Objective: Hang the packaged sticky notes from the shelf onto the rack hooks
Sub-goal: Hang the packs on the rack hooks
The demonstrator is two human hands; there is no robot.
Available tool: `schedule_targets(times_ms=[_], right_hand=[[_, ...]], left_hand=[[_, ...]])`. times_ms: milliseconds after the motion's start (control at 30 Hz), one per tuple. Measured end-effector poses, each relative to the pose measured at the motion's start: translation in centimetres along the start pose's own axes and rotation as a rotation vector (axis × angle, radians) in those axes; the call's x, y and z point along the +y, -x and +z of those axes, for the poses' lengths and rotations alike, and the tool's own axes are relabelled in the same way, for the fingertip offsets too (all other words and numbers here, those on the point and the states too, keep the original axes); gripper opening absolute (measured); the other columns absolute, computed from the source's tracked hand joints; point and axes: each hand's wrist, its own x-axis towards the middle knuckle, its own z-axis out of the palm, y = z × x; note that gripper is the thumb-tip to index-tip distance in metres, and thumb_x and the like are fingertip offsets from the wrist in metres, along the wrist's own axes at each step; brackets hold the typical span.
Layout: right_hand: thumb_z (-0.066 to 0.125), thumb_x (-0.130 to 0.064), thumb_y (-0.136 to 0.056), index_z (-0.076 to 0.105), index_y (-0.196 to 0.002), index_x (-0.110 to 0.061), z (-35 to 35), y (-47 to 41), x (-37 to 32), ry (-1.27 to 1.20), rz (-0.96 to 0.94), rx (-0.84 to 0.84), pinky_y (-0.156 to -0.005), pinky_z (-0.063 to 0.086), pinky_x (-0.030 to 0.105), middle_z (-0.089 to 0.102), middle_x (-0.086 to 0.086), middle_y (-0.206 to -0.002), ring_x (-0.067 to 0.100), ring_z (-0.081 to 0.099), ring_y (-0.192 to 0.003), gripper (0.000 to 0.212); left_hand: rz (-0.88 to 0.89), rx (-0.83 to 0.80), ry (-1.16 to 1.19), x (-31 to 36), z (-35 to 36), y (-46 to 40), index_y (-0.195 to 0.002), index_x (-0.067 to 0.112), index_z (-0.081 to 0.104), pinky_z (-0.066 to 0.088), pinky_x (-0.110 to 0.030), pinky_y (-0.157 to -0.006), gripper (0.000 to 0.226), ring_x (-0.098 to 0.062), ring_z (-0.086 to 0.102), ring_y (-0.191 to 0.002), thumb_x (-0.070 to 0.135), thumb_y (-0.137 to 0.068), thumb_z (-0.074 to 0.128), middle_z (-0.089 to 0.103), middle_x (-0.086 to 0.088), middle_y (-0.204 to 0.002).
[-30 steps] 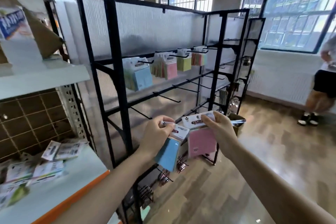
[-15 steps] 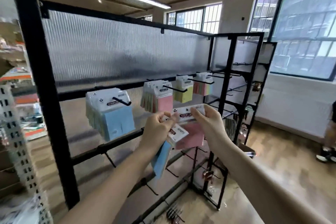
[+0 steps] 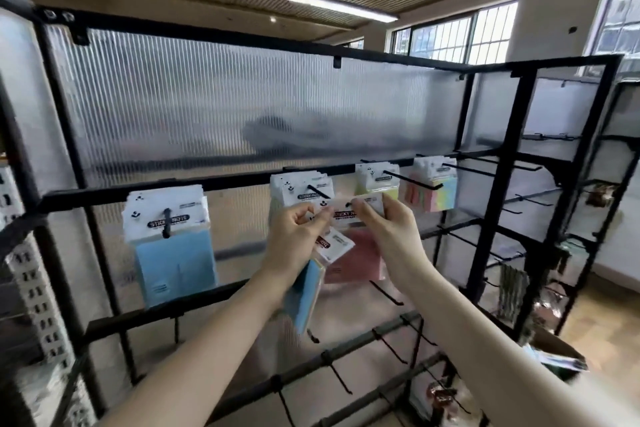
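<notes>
Both hands bring a pink sticky-note pack in a clear sleeve with white header card [image 3: 349,253] up to the black wire hook [image 3: 318,191] on the black metal rack [image 3: 495,163], evidently to thread the header hole. Right hand [image 3: 388,232] fingers pinch the header's right edge. Left hand [image 3: 298,239] fingers pinch the left edge and also clamp a blue sticky-note pack [image 3: 306,295], probably queued. Neighbouring hooks carry blue, yellow and multicolour packs. Ribbed translucent panel [image 3: 242,97] behind; slatted ceiling, windows at right.
</notes>
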Motion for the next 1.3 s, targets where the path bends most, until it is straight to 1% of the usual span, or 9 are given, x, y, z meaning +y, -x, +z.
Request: schedule_targets(times_ms=[100, 167, 267, 433, 533, 667, 1000, 1167, 1300], right_hand=[[0.066, -0.022, -0.089, 0.063, -0.079, -0.016, -0.7, -1.5, 0.7, 0.006, -0.028, -0.114, -0.066, 0.057, 0.033, 0.072, 0.001, -0.077, 0.018, 0.069, -0.071, 0.012], [0.065, -0.019, -0.090, 0.063, -0.079, -0.014, -0.8, -2.3, 1.1, 0.013, -0.049, -0.182, -0.058, 0.054, 0.024, 0.069, -0.002, -0.071, 0.013, 0.067, -0.066, 0.012], [0.064, -0.018, -0.091, 0.062, -0.085, -0.001, -0.5, -3.3, 1.6, 0.043, -0.068, -0.246, -0.056, 0.055, 0.032, 0.068, 0.003, -0.070, 0.018, 0.067, -0.067, 0.019], [0.066, -0.022, -0.089, 0.059, -0.074, -0.015, 0.2, -5.5, 2.6, 0.199, -0.092, -0.297, -0.051, 0.043, 0.025, 0.063, -0.010, -0.063, 0.004, 0.056, -0.054, 0.017], [0.066, -0.022, -0.088, 0.057, -0.076, -0.016, 0.7, -6.7, 2.9, 0.311, -0.118, -0.298, -0.053, 0.046, 0.020, 0.063, -0.006, -0.072, 0.009, 0.060, -0.065, 0.016], [0.065, -0.023, -0.089, 0.059, -0.088, 0.003, 1.4, -7.6, 3.2, 0.389, -0.144, -0.278, -0.071, 0.048, 0.044, 0.066, 0.018, -0.089, 0.034, 0.061, -0.084, 0.027], [0.067, -0.025, -0.087, 0.053, -0.104, -0.004, 2.9, -8.9, 3.6, 0.476, -0.106, -0.144, -0.073, 0.044, 0.035, 0.059, 0.012, -0.100, 0.022, 0.052, -0.090, 0.030], [0.048, -0.012, -0.092, 0.048, -0.094, -0.016, 1.5, -6.8, -0.7, 0.128, -0.421, 0.092, -0.068, 0.039, 0.024, 0.050, -0.006, -0.085, 0.013, 0.048, -0.076, 0.005], [0.044, -0.019, -0.093, 0.047, -0.097, -0.027, 1.5, -3.1, -5.8, 0.037, -0.781, -0.060, -0.060, 0.038, 0.010, 0.052, -0.016, -0.081, 0.002, 0.050, -0.065, 0.009]], left_hand=[[0.020, 0.073, -0.029, -0.8, 0.5, -0.1, -0.084, -0.015, 0.055, 0.046, -0.021, -0.045, 0.037, -0.014, 0.063, -0.051, 0.021, -0.090, 0.063, 0.058, -0.029, -0.071], [0.027, 0.128, -0.059, -1.1, 0.8, 0.0, -0.070, -0.005, 0.054, 0.041, -0.016, -0.038, 0.033, -0.009, 0.064, -0.050, 0.019, -0.091, 0.062, 0.058, -0.008, -0.052], [0.025, 0.190, -0.084, -1.5, 1.3, 0.1, -0.063, 0.010, 0.052, 0.034, -0.011, -0.032, 0.030, 0.000, 0.057, -0.039, 0.015, -0.092, 0.059, 0.056, 0.012, -0.042], [0.017, 0.341, -0.231, -2.9, 0.8, -1.2, -0.078, -0.008, 0.054, 0.040, -0.015, -0.037, 0.038, -0.008, 0.063, -0.045, 0.027, -0.090, 0.062, 0.062, -0.002, -0.056], [0.018, 0.408, -0.364, -3.5, 0.4, -2.1, -0.077, 0.000, 0.056, 0.040, -0.012, -0.039, 0.034, -0.002, 0.063, -0.048, 0.031, -0.089, 0.062, 0.064, -0.003, -0.062], [-0.029, 0.473, -0.469, -4.1, -0.1, -3.4, -0.073, 0.010, 0.056, 0.038, -0.012, -0.037, 0.030, 0.000, 0.062, -0.046, 0.035, -0.089, 0.062, 0.064, 0.002, -0.058], [-0.058, 0.572, -0.544, -3.8, -0.8, -3.1, -0.086, 0.013, 0.051, 0.053, -0.031, -0.055, 0.027, -0.012, 0.067, -0.063, 0.038, -0.089, 0.061, 0.064, -0.002, -0.075], [0.228, 0.573, -0.583, -1.5, -1.0, 0.7, -0.082, 0.019, 0.057, 0.049, -0.022, -0.053, 0.013, -0.002, 0.064, -0.067, 0.027, -0.092, 0.057, 0.061, 0.012, -0.071], [0.397, 0.648, -0.494, 2.2, -1.4, 4.1, -0.082, 0.034, 0.053, 0.047, -0.011, -0.055, 0.014, 0.001, 0.064, -0.070, 0.024, -0.091, 0.058, 0.065, 0.017, -0.075]])
